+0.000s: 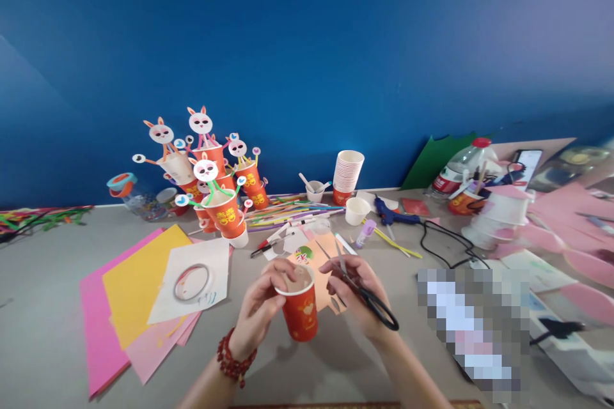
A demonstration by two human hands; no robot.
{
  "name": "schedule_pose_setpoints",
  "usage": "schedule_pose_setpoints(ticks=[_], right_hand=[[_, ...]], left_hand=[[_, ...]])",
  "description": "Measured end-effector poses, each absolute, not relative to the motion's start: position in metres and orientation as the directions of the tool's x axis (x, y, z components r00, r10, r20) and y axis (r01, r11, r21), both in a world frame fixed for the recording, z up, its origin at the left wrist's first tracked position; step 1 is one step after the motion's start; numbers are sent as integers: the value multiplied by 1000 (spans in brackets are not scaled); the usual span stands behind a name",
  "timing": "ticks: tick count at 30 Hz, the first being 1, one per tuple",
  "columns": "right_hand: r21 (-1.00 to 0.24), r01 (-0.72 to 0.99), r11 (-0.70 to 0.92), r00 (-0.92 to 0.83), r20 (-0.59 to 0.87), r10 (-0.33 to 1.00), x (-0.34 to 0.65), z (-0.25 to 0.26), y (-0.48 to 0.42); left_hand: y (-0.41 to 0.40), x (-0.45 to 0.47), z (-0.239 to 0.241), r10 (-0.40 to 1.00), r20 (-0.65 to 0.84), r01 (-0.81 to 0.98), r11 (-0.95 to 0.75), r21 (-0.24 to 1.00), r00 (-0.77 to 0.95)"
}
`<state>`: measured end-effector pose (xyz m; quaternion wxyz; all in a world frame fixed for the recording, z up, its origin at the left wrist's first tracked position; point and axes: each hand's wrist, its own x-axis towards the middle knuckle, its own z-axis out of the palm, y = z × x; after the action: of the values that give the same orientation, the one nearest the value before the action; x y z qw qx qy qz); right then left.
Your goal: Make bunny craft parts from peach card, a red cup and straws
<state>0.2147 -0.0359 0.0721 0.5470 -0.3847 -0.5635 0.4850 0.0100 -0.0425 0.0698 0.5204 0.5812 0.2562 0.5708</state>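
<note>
My left hand (263, 297) grips a red paper cup (301, 314) by its rim, with fingertips reaching inside the opening. The cup has a gold heart print and is held slightly tilted above the table. Scissors (357, 291) with black handles are in my right hand (362, 287), beside the cup, their blades apart and pointing up and to the left. Below and behind the cup lies a peach paper sheet (322, 257) with cut-outs. A green round sticker (304, 254) lies by the cup's far rim.
Rabbit-faced cup figures (224, 211) stand at back left. Coloured paper (137, 281) and a tape roll (190, 282) lie left. A cup stack (347, 174), glue stick (366, 234), blue glue gun (396, 212) and its black cable are behind. A bottle (460, 169) stands right.
</note>
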Motion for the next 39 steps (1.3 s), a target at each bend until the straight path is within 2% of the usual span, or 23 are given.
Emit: schedule_pose_setpoints(ticks=[5,13,25,39], right_hand=[[-969,-89,230,-138,241,961,214,71,-41],[-969,-66,239,-154,247,957,209,66,-49],[-971,-88,224,-168,236,957,205,61,-49],[-958,3,286,-150,283,947,201,63,-50]], left_hand=[[-43,7,67,862,472,-250,-423,871,185],[-46,6,76,746,624,34,-648,761,233],[-46,10,77,751,626,127,-656,744,210],[-46,15,78,748,623,152,-660,736,228]])
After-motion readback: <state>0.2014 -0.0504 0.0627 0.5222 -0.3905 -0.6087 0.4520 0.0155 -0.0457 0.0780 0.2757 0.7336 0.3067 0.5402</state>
